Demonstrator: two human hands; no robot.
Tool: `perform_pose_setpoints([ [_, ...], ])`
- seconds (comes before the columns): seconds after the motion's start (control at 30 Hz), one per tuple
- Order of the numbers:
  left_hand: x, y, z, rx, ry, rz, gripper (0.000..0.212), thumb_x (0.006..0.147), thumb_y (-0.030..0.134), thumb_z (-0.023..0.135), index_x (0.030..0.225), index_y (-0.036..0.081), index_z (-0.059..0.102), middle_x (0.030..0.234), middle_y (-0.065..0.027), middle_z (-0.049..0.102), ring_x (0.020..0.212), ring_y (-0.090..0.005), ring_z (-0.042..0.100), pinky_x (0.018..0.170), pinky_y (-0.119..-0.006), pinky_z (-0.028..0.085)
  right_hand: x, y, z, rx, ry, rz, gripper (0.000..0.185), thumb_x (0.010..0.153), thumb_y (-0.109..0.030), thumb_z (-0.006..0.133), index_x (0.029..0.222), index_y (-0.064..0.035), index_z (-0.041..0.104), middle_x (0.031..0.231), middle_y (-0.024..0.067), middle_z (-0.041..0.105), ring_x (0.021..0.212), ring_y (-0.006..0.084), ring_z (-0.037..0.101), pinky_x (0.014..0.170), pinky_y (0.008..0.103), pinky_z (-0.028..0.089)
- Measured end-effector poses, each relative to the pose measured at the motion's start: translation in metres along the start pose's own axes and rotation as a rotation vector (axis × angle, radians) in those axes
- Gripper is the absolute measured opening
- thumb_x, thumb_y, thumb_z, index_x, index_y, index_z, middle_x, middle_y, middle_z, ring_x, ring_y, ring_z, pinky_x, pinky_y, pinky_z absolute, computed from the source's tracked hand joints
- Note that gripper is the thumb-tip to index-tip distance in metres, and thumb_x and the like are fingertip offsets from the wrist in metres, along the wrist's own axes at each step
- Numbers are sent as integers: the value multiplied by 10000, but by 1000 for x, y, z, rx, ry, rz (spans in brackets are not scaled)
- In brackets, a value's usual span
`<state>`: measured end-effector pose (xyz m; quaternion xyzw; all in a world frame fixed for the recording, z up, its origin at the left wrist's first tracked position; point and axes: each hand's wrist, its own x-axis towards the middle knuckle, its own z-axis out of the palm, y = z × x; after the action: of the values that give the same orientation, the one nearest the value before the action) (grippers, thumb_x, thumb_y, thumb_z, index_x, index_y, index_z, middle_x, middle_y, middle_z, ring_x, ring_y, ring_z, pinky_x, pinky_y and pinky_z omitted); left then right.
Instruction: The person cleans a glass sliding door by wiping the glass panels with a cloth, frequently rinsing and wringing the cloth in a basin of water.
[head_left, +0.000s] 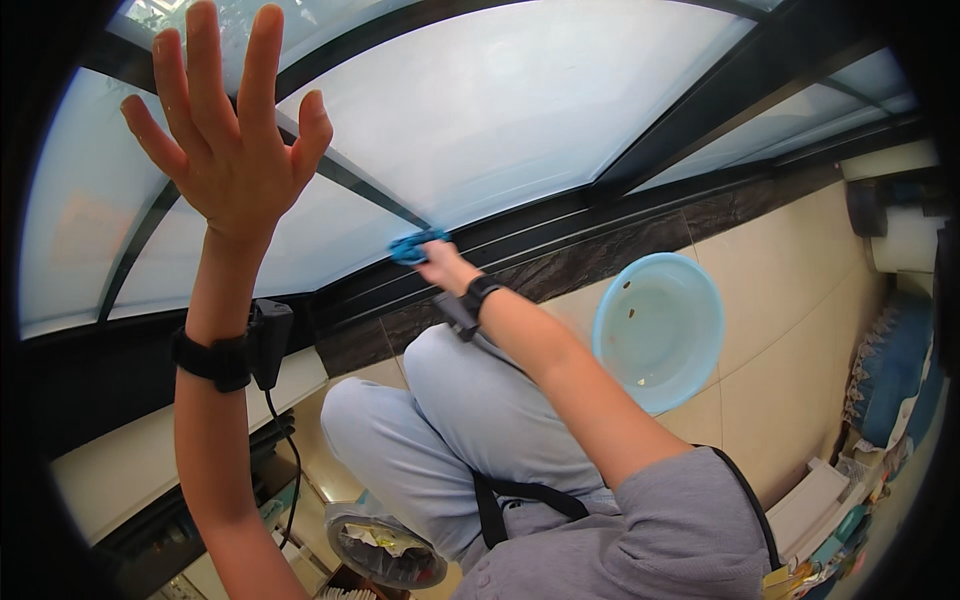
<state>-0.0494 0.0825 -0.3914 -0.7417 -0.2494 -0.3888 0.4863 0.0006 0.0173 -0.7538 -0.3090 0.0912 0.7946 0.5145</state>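
Note:
My right hand (444, 265) grips a bunched blue cloth (411, 247) against the foot of the grey upright edge of a sliding glass door, just above its black bottom track (517, 234). Raised at the upper left, my left hand (238, 150) has its fingers spread in front of the frosted glass panels (480, 105) and a black frame bar. Nothing is in it; whether the palm touches the door cannot be told. A light blue plastic basin (660, 330), holding water and a few small bits of debris, is on the floor to the right of my right forearm.
A dark stone threshold (600, 262) borders the beige tiled floor (780, 315). A lined waste bin (386, 544) stands beside my legs at the bottom. Shelves with assorted items are at the lower left. Along the right edge are a blue fabric item (889, 367) and household clutter.

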Motion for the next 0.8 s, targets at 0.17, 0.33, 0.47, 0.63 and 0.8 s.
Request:
perform_pose_setpoints([
  [0.17, 2, 3, 1, -27, -19, -23, 532, 755, 462, 434, 1222, 208, 418, 1319, -128, 317, 1251, -268, 239, 1018, -477, 57, -26, 26, 52, 157, -314, 211, 238, 785, 45, 351, 941, 114, 518, 884, 173, 583, 766, 233, 586, 769, 315, 482],
  [0.33, -9, -2, -1, 21, -93, -42, 533, 775, 461, 392, 1255, 229, 379, 1326, -105, 312, 1252, -263, 240, 1020, -485, 53, -74, -78, 21, 94, -236, 107, 209, 800, 4, 374, 909, 58, 544, 899, 154, 587, 817, 227, 590, 794, 321, 479],
  [0.47, -5, 3, -3, 37, -96, -36, 526, 728, 389, 477, 1232, 254, 408, 1311, -59, 347, 1229, -221, 297, 1020, -480, 108, -132, -207, -22, 121, 44, -219, 195, 734, 25, 401, 885, 31, 525, 874, 157, 568, 806, 267, 583, 765, 361, 495],
  [0.63, -1, 8, -2, 4, -92, -48, 566, 686, 352, 542, 1230, 273, 409, 1311, -32, 356, 1221, -189, 316, 1018, -474, 147, -162, -245, 9, -293, 81, -753, 244, 683, 93, 328, 807, -20, 505, 727, 93, 540, 584, 182, 523, 649, 357, 487],
  [0.8, -6, 3, -4, -2, -83, -39, 593, 678, 339, 561, 1241, 256, 395, 1318, -31, 346, 1224, -187, 309, 1020, -462, 155, -129, -82, 109, -315, 286, -779, 359, 803, 48, 355, 1121, -117, 364, 865, 10, 449, 748, 102, 437, 695, 252, 404],
])
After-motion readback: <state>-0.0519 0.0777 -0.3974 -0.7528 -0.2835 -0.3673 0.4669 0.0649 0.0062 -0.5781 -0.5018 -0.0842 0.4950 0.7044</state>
